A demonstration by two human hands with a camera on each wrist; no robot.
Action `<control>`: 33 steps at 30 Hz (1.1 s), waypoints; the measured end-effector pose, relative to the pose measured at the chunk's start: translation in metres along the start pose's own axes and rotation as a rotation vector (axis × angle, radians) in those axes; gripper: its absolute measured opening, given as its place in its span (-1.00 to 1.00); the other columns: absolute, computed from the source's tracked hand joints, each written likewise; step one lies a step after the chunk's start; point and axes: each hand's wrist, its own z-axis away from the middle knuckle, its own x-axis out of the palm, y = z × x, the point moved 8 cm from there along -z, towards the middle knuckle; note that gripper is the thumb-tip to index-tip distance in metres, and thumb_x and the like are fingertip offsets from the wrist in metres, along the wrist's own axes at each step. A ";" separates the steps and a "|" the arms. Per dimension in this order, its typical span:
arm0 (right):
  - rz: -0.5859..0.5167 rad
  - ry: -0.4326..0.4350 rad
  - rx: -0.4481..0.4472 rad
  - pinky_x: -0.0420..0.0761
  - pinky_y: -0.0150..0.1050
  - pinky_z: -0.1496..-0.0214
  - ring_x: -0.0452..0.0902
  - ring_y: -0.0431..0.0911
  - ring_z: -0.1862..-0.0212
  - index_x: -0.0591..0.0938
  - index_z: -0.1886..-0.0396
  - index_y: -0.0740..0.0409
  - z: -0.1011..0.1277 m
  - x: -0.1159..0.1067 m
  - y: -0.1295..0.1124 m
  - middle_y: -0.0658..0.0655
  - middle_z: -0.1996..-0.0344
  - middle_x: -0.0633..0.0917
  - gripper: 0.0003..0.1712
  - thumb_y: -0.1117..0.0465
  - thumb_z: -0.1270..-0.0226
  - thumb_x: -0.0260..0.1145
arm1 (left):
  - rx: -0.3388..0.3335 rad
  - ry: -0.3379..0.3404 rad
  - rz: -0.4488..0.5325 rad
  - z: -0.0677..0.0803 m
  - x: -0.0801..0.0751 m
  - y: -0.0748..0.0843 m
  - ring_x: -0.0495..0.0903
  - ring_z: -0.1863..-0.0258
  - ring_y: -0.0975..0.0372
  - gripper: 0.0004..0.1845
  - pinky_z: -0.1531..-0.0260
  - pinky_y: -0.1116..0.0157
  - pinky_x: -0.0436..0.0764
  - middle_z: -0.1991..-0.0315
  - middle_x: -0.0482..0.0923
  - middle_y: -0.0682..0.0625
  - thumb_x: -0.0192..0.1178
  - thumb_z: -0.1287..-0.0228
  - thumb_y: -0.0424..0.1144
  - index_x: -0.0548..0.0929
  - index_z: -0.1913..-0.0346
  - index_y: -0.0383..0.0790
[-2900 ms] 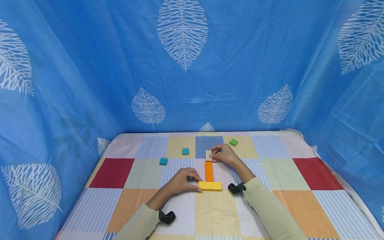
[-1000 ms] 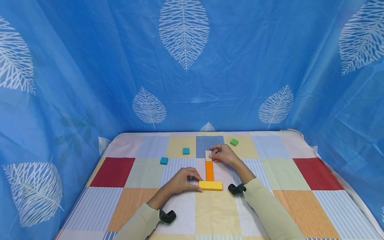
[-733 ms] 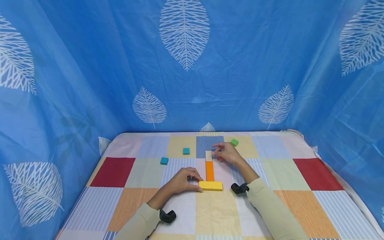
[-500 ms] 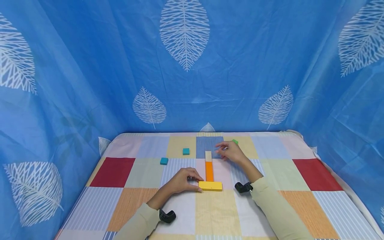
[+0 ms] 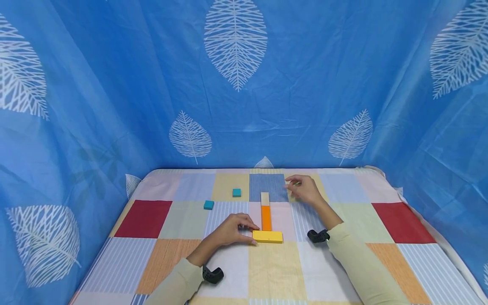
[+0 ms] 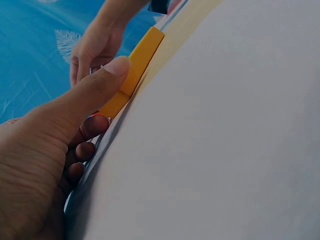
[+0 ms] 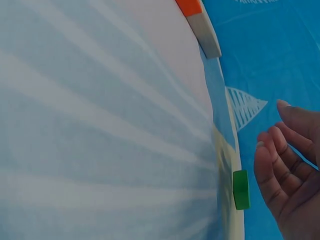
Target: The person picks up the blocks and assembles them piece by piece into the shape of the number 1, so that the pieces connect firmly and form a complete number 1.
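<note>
My left hand (image 5: 231, 229) pinches the left end of a yellow block (image 5: 267, 237), its thumb along the near side, as the left wrist view shows too. From the yellow block's far side an orange block (image 5: 266, 218) runs away from me, and a cream block (image 5: 264, 198) continues the line at its far end. My right hand (image 5: 305, 189) is off to the right of the cream block, fingers loosely bent with nothing between them. In the head view it covers most of a small green block (image 7: 241, 190), which the right wrist view shows beside the fingers, apart from them.
Two small teal blocks, one farther back (image 5: 237, 192) and one nearer (image 5: 208, 205), lie left of the row. A patchwork cloth (image 5: 167, 262) covers the table. Blue curtains (image 5: 289, 106) with white leaf prints hang behind it and at both sides.
My right hand has let go of the cream block and moved right and away to the green block. The cream block stays against the orange one. My left hand has kept its place.
</note>
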 end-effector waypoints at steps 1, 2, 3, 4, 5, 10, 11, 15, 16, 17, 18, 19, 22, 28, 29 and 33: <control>0.005 0.013 -0.012 0.65 -0.17 0.49 0.67 0.18 0.47 0.68 -0.04 0.43 0.000 -0.003 0.000 0.31 0.32 0.71 -0.65 0.32 -0.33 0.43 | -0.001 0.001 -0.003 0.000 -0.001 0.000 0.60 0.22 0.20 -0.59 0.14 0.28 0.57 0.25 0.70 0.17 0.66 0.08 -0.15 0.84 0.08 -0.04; 0.008 0.031 -0.018 0.65 -0.16 0.49 0.67 0.21 0.47 0.68 -0.03 0.43 0.000 -0.006 0.000 0.31 0.33 0.71 -0.66 0.32 -0.33 0.43 | 0.000 0.003 -0.007 -0.001 -0.001 0.001 0.60 0.22 0.21 -0.59 0.14 0.28 0.57 0.26 0.69 0.17 0.66 0.08 -0.16 0.84 0.08 -0.04; 0.013 0.048 -0.022 0.65 -0.16 0.50 0.67 0.21 0.46 0.69 -0.02 0.41 -0.001 -0.009 0.000 0.30 0.33 0.71 -0.67 0.31 -0.33 0.43 | -0.001 0.005 -0.010 -0.001 -0.001 0.001 0.60 0.22 0.22 -0.60 0.13 0.29 0.57 0.26 0.69 0.18 0.65 0.08 -0.16 0.84 0.08 -0.03; 0.018 0.059 -0.030 0.65 -0.16 0.50 0.67 0.22 0.46 0.68 -0.03 0.41 0.000 -0.012 0.000 0.30 0.32 0.71 -0.67 0.30 -0.34 0.43 | -0.002 0.005 -0.012 -0.001 -0.002 0.001 0.60 0.22 0.24 -0.60 0.13 0.29 0.57 0.26 0.69 0.19 0.65 0.07 -0.15 0.84 0.08 -0.02; 0.026 0.069 -0.034 0.65 -0.17 0.50 0.67 0.22 0.45 0.68 -0.03 0.40 0.000 -0.015 0.002 0.28 0.32 0.71 -0.66 0.28 -0.35 0.43 | -0.005 0.003 -0.014 -0.001 -0.001 0.001 0.59 0.22 0.25 -0.60 0.13 0.30 0.57 0.26 0.69 0.20 0.65 0.06 -0.15 0.84 0.08 -0.01; 0.053 0.109 -0.028 0.63 -0.20 0.53 0.66 0.16 0.50 0.68 -0.08 0.38 0.005 -0.025 0.014 0.25 0.31 0.71 -0.60 0.22 -0.34 0.45 | -0.020 -0.026 -0.009 0.002 0.005 0.001 0.59 0.19 0.31 -0.62 0.10 0.33 0.57 0.23 0.69 0.23 0.61 0.00 -0.07 0.83 0.06 0.00; 0.053 0.116 -0.023 0.63 -0.19 0.54 0.65 0.16 0.51 0.68 -0.09 0.38 0.006 -0.027 0.016 0.26 0.30 0.70 -0.58 0.21 -0.34 0.46 | -0.022 -0.029 -0.008 0.003 0.005 0.002 0.59 0.19 0.31 -0.61 0.09 0.33 0.57 0.23 0.69 0.23 0.61 -0.01 -0.06 0.83 0.06 -0.01; 0.070 0.149 -0.001 0.63 -0.18 0.52 0.67 0.16 0.51 0.64 -0.16 0.38 0.006 -0.033 0.023 0.30 0.24 0.67 -0.51 0.19 -0.32 0.47 | -0.026 -0.018 -0.006 0.004 0.005 0.003 0.58 0.20 0.30 -0.62 0.11 0.33 0.57 0.25 0.68 0.23 0.62 0.01 -0.07 0.84 0.07 0.00; 0.088 0.157 0.004 0.62 -0.18 0.50 0.67 0.15 0.50 0.62 -0.18 0.39 0.005 -0.035 0.024 0.32 0.21 0.67 -0.49 0.19 -0.33 0.47 | -0.027 -0.014 -0.006 0.004 0.004 0.004 0.59 0.20 0.30 -0.62 0.11 0.33 0.57 0.25 0.68 0.23 0.63 0.02 -0.07 0.84 0.07 0.01; 0.101 0.168 0.013 0.61 -0.19 0.48 0.68 0.13 0.50 0.62 -0.19 0.38 0.004 -0.037 0.025 0.34 0.18 0.66 -0.47 0.18 -0.32 0.47 | -0.028 -0.012 -0.007 0.004 0.004 0.004 0.59 0.20 0.30 -0.62 0.11 0.33 0.57 0.25 0.68 0.24 0.63 0.02 -0.08 0.84 0.07 0.01; 0.122 0.179 0.022 0.60 -0.22 0.43 0.67 0.09 0.47 0.61 -0.20 0.37 0.003 -0.039 0.026 0.34 0.14 0.66 -0.45 0.16 -0.32 0.48 | -0.030 -0.011 -0.008 0.004 0.003 0.004 0.59 0.20 0.30 -0.62 0.11 0.33 0.56 0.25 0.68 0.24 0.63 0.02 -0.08 0.84 0.08 0.02; 0.138 0.183 0.031 0.58 -0.24 0.39 0.67 0.06 0.45 0.60 -0.22 0.37 0.002 -0.041 0.027 0.36 0.10 0.66 -0.43 0.15 -0.31 0.48 | -0.030 -0.010 -0.008 0.004 0.002 0.004 0.59 0.21 0.29 -0.62 0.11 0.33 0.56 0.26 0.68 0.24 0.63 0.02 -0.08 0.84 0.08 0.02; 0.153 0.178 0.058 0.58 -0.26 0.35 0.68 0.01 0.44 0.56 -0.27 0.38 0.000 -0.044 0.030 0.43 -0.03 0.61 -0.37 0.15 -0.30 0.48 | -0.024 -0.007 -0.004 0.003 0.001 0.003 0.60 0.21 0.26 -0.62 0.12 0.33 0.57 0.25 0.68 0.22 0.63 0.02 -0.09 0.84 0.08 0.02; 0.159 0.115 0.105 0.69 -0.13 0.26 0.74 0.16 0.27 0.48 -0.34 0.39 -0.004 -0.042 0.040 0.49 -0.16 0.54 -0.29 0.16 -0.30 0.49 | -0.014 -0.003 -0.005 0.004 0.003 0.001 0.60 0.22 0.23 -0.63 0.13 0.32 0.57 0.25 0.70 0.19 0.62 0.00 -0.09 0.84 0.08 -0.01; 0.169 0.107 0.108 0.69 -0.06 0.16 0.72 0.20 0.16 0.48 -0.35 0.39 -0.004 -0.042 0.041 0.49 -0.17 0.54 -0.29 0.16 -0.29 0.49 | -0.014 -0.004 -0.012 0.004 0.003 0.001 0.60 0.22 0.25 -0.64 0.13 0.33 0.57 0.25 0.69 0.20 0.61 -0.01 -0.08 0.83 0.08 0.00; 0.208 0.068 0.122 0.53 0.15 -0.18 0.50 0.34 -0.21 0.47 -0.35 0.40 -0.007 -0.041 0.043 0.49 -0.18 0.55 -0.28 0.16 -0.29 0.48 | -0.010 -0.013 -0.036 0.003 0.002 0.001 0.58 0.22 0.33 -0.65 0.13 0.36 0.57 0.24 0.68 0.24 0.59 -0.04 -0.06 0.83 0.07 0.01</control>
